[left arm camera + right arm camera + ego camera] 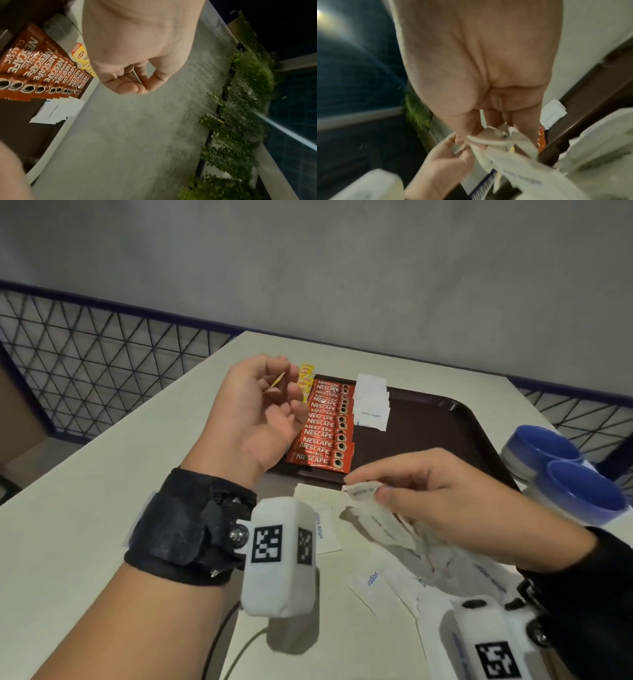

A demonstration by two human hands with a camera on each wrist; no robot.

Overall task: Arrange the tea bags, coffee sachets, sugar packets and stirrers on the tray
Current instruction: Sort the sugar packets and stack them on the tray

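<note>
Your left hand [255, 419] hangs palm-up above the left edge of the brown tray [428, 433] at the middle of the head view, its fingers loosely curled; a thin orange-yellow sliver shows by the fingertips, but whether you are pinching it I cannot tell (the left wrist view shows only curled fingers over the grey table). Your right hand [442, 501], lower right of centre, pinches a white sugar packet [363, 491] between thumb and fingers, just in front of the tray's near edge. On the tray, the red coffee sachets [323, 426] lie in an overlapping column along its left side, with the yellow tea bags [306, 378] at the column's far end and a stack of white sugar packets [371, 402] just to its right. More loose sugar packets [370, 580] are scattered on the table [102, 474] below your right hand. Two blue-lidded containers [561, 470] stand at the frame's right edge, beside the tray.
</note>
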